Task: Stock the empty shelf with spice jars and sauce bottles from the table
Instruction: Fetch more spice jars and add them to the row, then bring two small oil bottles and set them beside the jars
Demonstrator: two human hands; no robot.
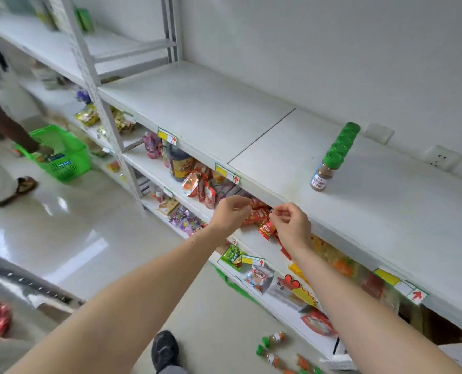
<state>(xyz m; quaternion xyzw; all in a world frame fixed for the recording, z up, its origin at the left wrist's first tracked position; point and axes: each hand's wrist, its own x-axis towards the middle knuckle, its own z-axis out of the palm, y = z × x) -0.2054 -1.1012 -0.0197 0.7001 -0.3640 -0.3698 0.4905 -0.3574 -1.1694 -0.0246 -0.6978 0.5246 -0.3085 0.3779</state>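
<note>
Six spice jars [338, 152] beyond right hand [292, 225]

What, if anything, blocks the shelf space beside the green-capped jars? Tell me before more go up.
Nothing visible does. The white shelf is bare to the left of the row of green-capped jars, and in front of it. Both hands are at its front edge, apparently empty.

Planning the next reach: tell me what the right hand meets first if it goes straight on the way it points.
Most likely the front edge of the white shelf, just beyond the right hand; depth is unclear, so it might slip under onto the red packets.
</note>
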